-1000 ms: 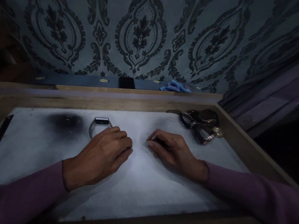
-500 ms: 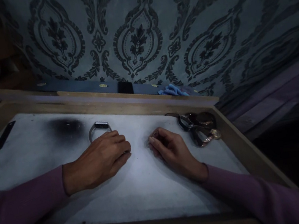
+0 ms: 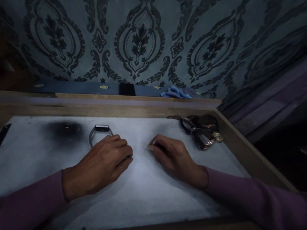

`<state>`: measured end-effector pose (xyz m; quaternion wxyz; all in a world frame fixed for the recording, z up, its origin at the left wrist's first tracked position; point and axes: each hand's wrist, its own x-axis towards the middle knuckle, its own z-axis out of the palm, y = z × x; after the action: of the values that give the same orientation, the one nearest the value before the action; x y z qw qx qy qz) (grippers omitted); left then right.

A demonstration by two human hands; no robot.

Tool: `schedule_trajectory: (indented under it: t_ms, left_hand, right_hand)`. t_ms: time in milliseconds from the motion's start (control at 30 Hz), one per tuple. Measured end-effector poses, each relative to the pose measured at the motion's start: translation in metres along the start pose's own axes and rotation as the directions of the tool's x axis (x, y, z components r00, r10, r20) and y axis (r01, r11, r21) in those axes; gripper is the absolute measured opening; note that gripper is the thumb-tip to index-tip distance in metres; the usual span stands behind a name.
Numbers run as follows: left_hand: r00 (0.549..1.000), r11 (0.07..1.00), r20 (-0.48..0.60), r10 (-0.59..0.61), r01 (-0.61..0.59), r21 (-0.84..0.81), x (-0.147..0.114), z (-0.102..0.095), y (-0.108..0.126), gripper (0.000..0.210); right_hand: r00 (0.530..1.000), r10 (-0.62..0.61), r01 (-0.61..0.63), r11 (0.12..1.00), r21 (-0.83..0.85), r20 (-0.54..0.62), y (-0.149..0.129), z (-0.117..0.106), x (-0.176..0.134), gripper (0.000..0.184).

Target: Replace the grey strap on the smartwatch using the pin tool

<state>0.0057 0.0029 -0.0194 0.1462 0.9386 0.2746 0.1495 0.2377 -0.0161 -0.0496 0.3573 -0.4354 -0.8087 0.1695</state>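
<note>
Inside the drawer (image 3: pixel 245 150), left of its centre, we hold our left hand (image 3: pixel 100 166) with fingers curled together; right of its centre, our right hand (image 3: pixel 175 156) bends its fingers toward the thumb. We cannot tell whether either pinches anything. At the drawer's right end we see heaped watches (image 3: pixel 205 122); toward its back, one grey-strapped watch (image 3: pixel 102 128).
</note>
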Motion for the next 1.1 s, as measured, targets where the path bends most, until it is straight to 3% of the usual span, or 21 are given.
schedule_trajectory:
  t_ms: [367, 500, 733, 1000, 1100]
  left_hand:
    - [1.000, 1.000, 0.007, 0.006, -0.006, 0.005, -0.0005, -0.0001, -0.0003, 0.024]
    - [1.000, 1.000, 0.006, 0.023, -0.023, 0.016, -0.0006, -0.0012, -0.0003, 0.026]
    - [1.000, 1.000, -0.006, 0.022, -0.022, 0.011, -0.0017, 0.0012, -0.0005, 0.025]
    - [1.000, 1.000, -0.004, 0.022, -0.022, 0.002, -0.0018, 0.0010, -0.0001, 0.024]
    - [1.000, 1.000, 0.001, 0.027, -0.027, 0.005, -0.0016, 0.0005, 0.0001, 0.023]
  right_hand:
    - [0.966, 0.256, -0.259, 0.946, 0.195, 0.040, 0.0033, -0.0003, 0.0015, 0.024]
    - [0.951, 0.309, -0.298, 0.918, 0.263, -0.003, 0.0062, -0.0001, 0.0015, 0.027]
    - [0.992, 0.119, -0.118, 0.993, 0.016, -0.037, 0.0052, -0.0021, 0.0010, 0.021]
    - [1.000, 0.016, -0.016, 1.000, 0.016, 0.000, 0.0011, -0.0025, -0.0001, 0.021]
    - [0.998, 0.067, -0.067, 0.996, 0.052, -0.007, 0.0015, -0.0031, 0.0004, 0.023]
